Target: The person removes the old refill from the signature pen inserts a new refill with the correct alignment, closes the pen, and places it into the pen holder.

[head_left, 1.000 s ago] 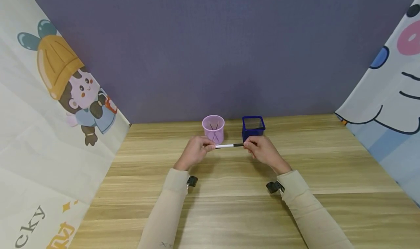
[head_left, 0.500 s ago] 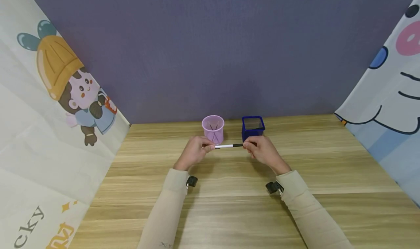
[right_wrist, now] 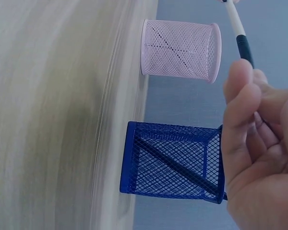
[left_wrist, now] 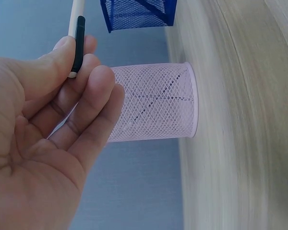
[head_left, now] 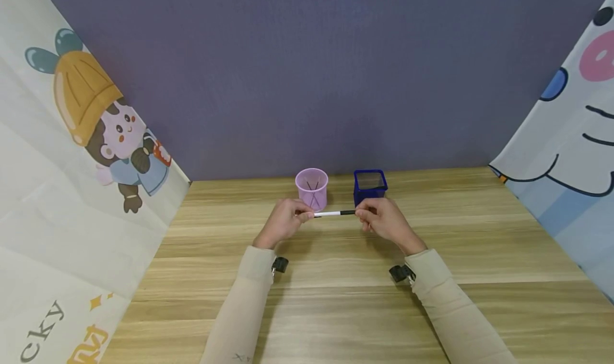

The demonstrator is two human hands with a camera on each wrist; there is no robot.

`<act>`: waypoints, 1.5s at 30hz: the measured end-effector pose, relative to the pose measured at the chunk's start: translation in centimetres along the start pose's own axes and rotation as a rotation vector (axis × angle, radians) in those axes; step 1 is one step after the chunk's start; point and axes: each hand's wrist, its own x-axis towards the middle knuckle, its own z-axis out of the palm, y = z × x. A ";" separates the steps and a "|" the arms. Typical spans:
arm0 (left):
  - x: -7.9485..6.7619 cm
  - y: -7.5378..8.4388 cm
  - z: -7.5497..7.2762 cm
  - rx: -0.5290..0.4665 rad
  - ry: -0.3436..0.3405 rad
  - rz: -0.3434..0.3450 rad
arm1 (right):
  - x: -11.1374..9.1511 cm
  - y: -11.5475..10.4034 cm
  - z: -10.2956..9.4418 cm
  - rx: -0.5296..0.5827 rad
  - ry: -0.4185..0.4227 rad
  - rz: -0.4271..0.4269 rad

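My left hand (head_left: 284, 223) and right hand (head_left: 385, 223) hold a white-and-black pen (head_left: 331, 213) level between them. In the left wrist view, the left thumb and fingers pinch the pen's end with a dark clip (left_wrist: 79, 43). The right thumb and fingers pinch the black end (right_wrist: 245, 49), whose tip they hide. Just behind the left hand stands a pink mesh pen cup (head_left: 304, 194) with crossed dark lines. A square blue mesh pen holder (head_left: 369, 192) stands behind the right hand. Inside it leans a dark pen-like stick (right_wrist: 182, 170).
Both holders stand near the back edge of the wood-grain table (head_left: 331, 321), against a grey-blue panel (head_left: 307, 76). Printed cartoon sheets (head_left: 43, 193) flank the table on both sides. Each wrist carries a small black device (head_left: 280, 265).
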 end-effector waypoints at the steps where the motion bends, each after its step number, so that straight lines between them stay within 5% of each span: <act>1: 0.0 0.0 0.0 0.001 0.001 0.003 | 0.0 0.0 0.0 0.001 -0.001 0.003; 45: 0.4 -0.2 0.3 0.024 -0.026 0.008 | 0.4 0.8 -0.1 0.081 -0.136 -0.004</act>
